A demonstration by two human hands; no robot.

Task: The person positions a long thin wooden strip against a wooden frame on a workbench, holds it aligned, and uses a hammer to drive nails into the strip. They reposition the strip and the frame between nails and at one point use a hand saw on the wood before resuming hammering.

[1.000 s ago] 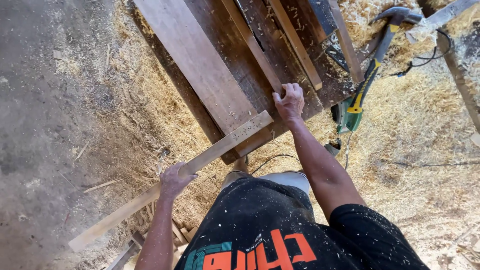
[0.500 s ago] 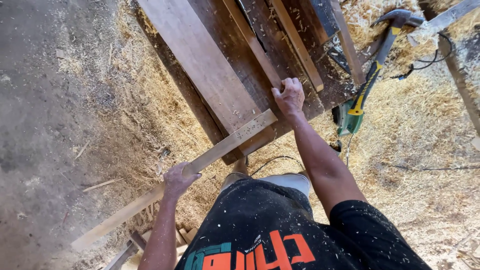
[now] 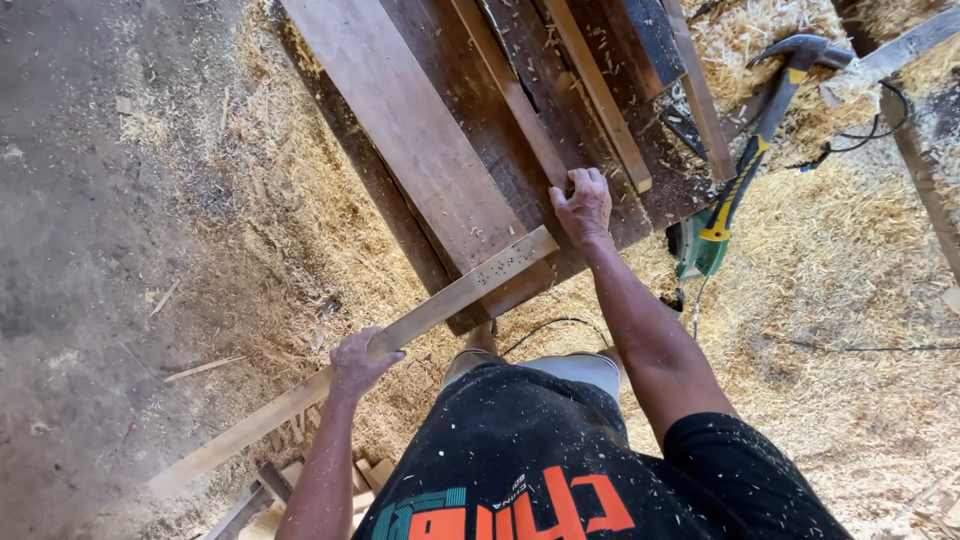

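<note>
My left hand (image 3: 358, 362) grips a long pale wooden strip (image 3: 450, 297) near its middle. The strip runs diagonally, its far end resting on the near edge of a stack of dark boards (image 3: 420, 150), its near end hanging out over the ground at lower left. My right hand (image 3: 582, 203) presses down on the end of a narrow dark slat (image 3: 510, 95) lying on top of the boards, fingers curled over it.
A hammer with a yellow-and-black handle (image 3: 760, 130) leans by the boards at right, above a green power tool (image 3: 700, 245) with a cable. Wood shavings (image 3: 830, 280) cover the ground. Offcuts (image 3: 270, 485) lie at lower left; bare dirt lies at left.
The pale strip has shifted slightly with my left hand. My right hand stays on the slat.
</note>
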